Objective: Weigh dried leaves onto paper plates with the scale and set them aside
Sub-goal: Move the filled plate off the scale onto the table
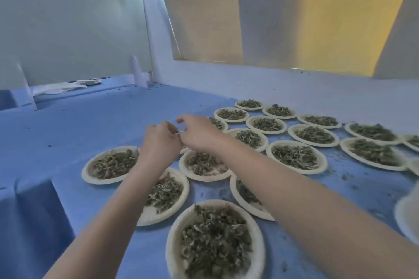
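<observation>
Table (95,124), blue-covered, carries many filled paper plates (297,157) of dried leaves (215,240), spaced so portions stay separate. Left hand (158,142) and right hand (199,133) meet above them, fingers curled; contents indiscernible. Scale unseen.

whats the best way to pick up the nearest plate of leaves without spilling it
Take the nearest paper plate by its raised rim at two opposite sides, left and right, coming in low so fingers slip under the edge. It lies flat on the blue cloth with loose dried leaves heaped in the middle, so a level two-sided grip probably spills least.
</observation>
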The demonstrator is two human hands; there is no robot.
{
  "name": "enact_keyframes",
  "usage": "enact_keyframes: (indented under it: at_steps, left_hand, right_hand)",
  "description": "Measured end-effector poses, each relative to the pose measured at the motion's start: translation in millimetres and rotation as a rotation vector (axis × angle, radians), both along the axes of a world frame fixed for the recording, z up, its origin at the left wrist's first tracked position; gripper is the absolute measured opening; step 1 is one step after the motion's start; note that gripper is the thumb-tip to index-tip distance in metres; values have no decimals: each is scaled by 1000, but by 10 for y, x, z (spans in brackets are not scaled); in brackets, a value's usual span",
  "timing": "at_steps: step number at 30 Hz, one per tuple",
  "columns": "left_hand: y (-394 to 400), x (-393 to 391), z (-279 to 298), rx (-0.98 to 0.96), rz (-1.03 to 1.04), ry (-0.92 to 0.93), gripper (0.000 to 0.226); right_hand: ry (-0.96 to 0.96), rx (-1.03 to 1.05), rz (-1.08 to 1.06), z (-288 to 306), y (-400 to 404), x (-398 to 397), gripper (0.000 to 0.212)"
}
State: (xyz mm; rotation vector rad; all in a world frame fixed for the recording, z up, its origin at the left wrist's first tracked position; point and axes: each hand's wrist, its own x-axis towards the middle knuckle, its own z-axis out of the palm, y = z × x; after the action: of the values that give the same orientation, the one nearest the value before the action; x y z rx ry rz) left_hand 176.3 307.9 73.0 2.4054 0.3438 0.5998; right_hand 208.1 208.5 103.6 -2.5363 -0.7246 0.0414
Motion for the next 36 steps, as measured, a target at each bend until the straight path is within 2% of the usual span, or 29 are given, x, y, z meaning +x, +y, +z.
enact_keyframes:
  at_steps: [4,8,11,17,20,21,23,31,35,36]
  left_hand:
    - [-933,-20,333,34,-180,-50,30]
    - [-2017,-107,568,60,-369,-104,25]
    - [-2826,-186,630,37,-535,-111,22]
    - [-4007,-256,473,249,-740,156,16]
    - [-4218,-246,279,291,-747,268,14]
    - [-4235,-229,230,289,-731,272,19]
    - [-4241,-178,202,307,-690,253,23]
    - [-4192,-99,239,417,-597,195,23]
    - [-4178,-101,341,346,-629,125,13]
    - [-4172,-105,396,321,-639,104,12]
  right_hand:
    - [-77,0,-107,386,-900,-180,46]
    - [-155,-59,-265,591,-1990,-388,30]
    - [-160,-95,-413,654,-2816,-592,31]
    - [-108,-83,-652,495,-4142,-1019,30]
    - [-61,-174,-723,319,-4514,-1158,18]
    - [-46,-200,-742,263,-4593,-1181,22]
    - [-24,-226,-763,170,-4713,-1206,29]
    - [-5,-173,-848,59,-4873,-1231,25]
    - [-86,-131,-873,153,-4833,-1271,16]
    - [-112,-119,-883,190,-4832,-1287,20]
